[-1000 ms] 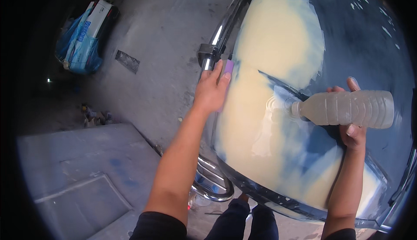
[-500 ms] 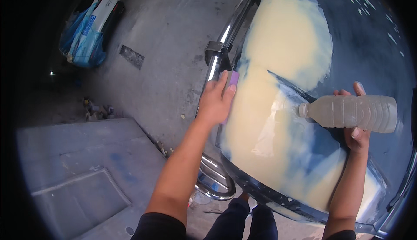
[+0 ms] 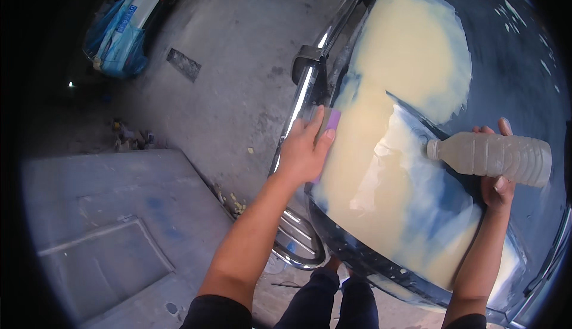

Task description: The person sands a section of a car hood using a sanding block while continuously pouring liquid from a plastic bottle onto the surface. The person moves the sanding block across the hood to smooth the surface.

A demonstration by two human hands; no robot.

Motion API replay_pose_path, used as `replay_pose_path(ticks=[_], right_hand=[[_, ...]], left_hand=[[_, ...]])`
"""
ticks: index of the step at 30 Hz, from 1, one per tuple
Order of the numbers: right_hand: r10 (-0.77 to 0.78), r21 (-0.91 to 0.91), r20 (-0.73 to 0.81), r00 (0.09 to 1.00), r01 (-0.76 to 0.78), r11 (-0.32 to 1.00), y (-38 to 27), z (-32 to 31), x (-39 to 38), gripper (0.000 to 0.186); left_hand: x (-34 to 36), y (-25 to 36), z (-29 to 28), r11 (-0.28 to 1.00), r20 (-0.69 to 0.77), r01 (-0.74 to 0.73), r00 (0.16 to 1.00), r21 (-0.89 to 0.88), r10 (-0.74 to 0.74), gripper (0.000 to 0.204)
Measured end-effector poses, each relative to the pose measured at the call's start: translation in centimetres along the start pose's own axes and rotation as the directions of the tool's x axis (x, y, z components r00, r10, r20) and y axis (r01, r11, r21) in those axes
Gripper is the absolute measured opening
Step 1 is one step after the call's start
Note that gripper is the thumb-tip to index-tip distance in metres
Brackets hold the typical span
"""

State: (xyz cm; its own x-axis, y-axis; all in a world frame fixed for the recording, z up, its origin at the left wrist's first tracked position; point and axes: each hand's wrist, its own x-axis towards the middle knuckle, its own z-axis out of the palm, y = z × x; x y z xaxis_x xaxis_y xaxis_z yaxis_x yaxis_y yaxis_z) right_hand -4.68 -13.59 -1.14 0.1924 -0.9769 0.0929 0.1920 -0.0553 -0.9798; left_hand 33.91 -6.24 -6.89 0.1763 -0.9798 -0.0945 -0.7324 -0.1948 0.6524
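Observation:
My left hand [image 3: 302,151] grips a purple sanding block [image 3: 334,120] at the left edge of a dark blue car panel [image 3: 506,78]. Smooth cream-yellow filler [image 3: 411,49] covers much of that panel, with blue showing through in streaks. Wet, shiny patches lie on the filler between my hands. In my right hand [image 3: 499,191] a clear ribbed plastic bottle [image 3: 494,157] is held on its side, its neck toward the left, low over the panel. The liquid in it looks cloudy. My thumb is on the near side and fingertips show beyond it.
A chrome bar [image 3: 304,96] with a dark bracket runs along the panel's left side, and a chrome step [image 3: 304,242] sits below. A grey flat panel [image 3: 107,198] lies at lower left. A white car part in blue plastic [image 3: 128,37] stands far left on the concrete floor.
The view has shifted slightly, so the panel sits further right. My left hand stays at the panel's edge with the sanding block. The bottle is still held on its side.

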Motion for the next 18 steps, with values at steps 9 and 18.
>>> replay_pose_path(ticks=[9,18], right_hand=[[0.000,-0.006,0.011,1.000,0.000,1.000,0.0,-0.8,-0.2,0.116],[-0.017,-0.004,0.030,0.999,0.017,1.000,0.4,0.8,0.2,0.116]], left_hand=[[-5.7,-1.5,0.4,0.997,0.016,-0.073,0.997,-0.015,0.073,0.059],[7.1,0.2,-0.4,0.995,-0.116,0.017,0.993,0.102,-0.005,0.058]])
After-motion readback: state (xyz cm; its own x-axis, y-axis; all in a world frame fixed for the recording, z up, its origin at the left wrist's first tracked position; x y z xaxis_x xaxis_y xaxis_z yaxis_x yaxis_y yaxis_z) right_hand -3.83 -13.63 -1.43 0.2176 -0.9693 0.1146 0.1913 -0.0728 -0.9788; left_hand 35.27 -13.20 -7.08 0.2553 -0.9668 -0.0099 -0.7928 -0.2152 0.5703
